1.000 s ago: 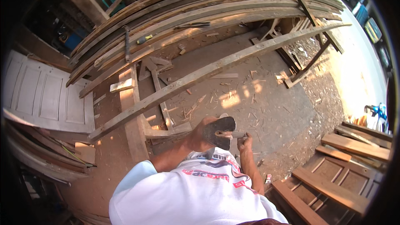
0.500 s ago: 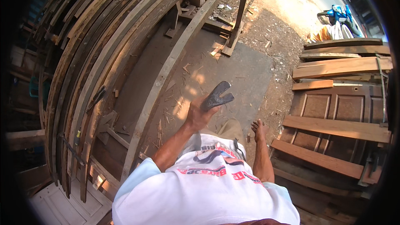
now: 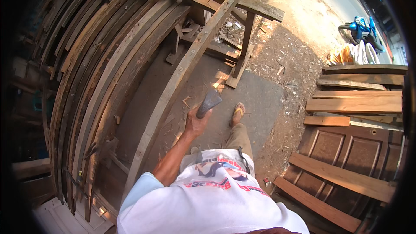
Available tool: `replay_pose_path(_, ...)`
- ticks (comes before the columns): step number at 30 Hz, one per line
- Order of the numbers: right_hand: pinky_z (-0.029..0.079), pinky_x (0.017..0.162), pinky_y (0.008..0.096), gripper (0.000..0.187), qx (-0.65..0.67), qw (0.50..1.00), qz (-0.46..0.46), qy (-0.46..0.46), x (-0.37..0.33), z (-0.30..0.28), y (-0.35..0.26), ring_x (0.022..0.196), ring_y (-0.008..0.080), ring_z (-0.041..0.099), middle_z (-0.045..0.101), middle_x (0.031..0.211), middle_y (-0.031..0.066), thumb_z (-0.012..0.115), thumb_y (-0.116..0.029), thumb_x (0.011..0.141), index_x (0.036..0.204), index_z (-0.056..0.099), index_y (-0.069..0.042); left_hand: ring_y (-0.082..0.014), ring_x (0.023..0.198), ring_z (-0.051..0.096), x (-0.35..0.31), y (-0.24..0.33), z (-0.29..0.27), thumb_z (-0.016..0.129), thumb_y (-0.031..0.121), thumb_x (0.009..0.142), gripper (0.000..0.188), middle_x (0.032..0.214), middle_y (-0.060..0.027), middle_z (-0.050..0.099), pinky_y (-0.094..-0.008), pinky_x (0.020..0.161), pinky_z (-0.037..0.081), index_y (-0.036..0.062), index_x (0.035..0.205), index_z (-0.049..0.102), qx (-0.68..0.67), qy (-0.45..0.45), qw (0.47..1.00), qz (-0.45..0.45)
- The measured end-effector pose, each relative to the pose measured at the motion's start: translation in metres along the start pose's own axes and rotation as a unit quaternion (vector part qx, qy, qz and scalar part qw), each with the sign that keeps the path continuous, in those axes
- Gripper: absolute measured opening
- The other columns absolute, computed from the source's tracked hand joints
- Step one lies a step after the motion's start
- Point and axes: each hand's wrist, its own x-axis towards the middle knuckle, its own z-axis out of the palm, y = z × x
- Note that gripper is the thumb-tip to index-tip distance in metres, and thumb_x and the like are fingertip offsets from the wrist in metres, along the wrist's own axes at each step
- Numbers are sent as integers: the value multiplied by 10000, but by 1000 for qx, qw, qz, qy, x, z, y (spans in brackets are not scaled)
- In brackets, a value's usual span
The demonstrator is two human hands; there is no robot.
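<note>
My left hand [image 3: 197, 122] is held out in front of me, its fingers wrapped round a dark fork-ended tool [image 3: 209, 103]. Only the tool's upper end shows above the fist; the rest is hidden in the hand. Just left of that hand, a long wooden beam [image 3: 178, 76] runs diagonally. My right hand and forearm are out of sight. A foot in a sandal [image 3: 237, 115] stands forward on the grey floor sheet [image 3: 261, 99].
Long planks [image 3: 102, 73] lean in a dense row at left. A wooden trestle [image 3: 243, 45] supports the beam's far end. Boards [image 3: 342, 173] and a brown panelled door [image 3: 346, 143] lie at right. Wood chips litter the dirt. A blue motorbike [image 3: 364, 28] stands far right.
My left hand has drawn slightly left and nearer with the tool, which is turned differently. My right hand has left the view. A sandalled foot has come forward.
</note>
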Motion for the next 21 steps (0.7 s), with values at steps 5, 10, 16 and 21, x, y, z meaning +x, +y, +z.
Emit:
replay_pose_path(5,576,678,348,364,-10,987,-155,-38,23,19,-203,827,270,719,702,988,174,630,-284,974,1143,588,36,-91,599,451,125,-31,68,689,345,953,373,601,15,501,-341,562,424,22,793,591,35,18,995,-91)
replay_pose_path(10,562,661,327,352,-12,956,-293,-35,-17,6,-403,795,217,694,688,965,149,607,-303,1006,1128,590,26,-146,555,481,274,-22,121,690,405,939,479,564,-15,469,-400,560,439,34,688,519,101,54,982,-147)
replay_pose_path(16,564,657,319,363,-47,965,-258,-16,2,-22,-453,801,217,696,689,969,159,616,-300,1007,1097,592,51,-283,663,662,425,-18,187,719,425,880,456,685,-177,653,-452,647,501,-21,797,668,91,71,975,-188)
replay_pose_path(21,579,665,334,326,-99,978,-185,-12,4,-30,-423,801,250,714,693,961,174,604,-254,1009,1105,590,57,-333,796,711,501,-63,224,741,376,850,422,818,-211,709,-440,719,524,-19,989,691,50,85,971,-216)
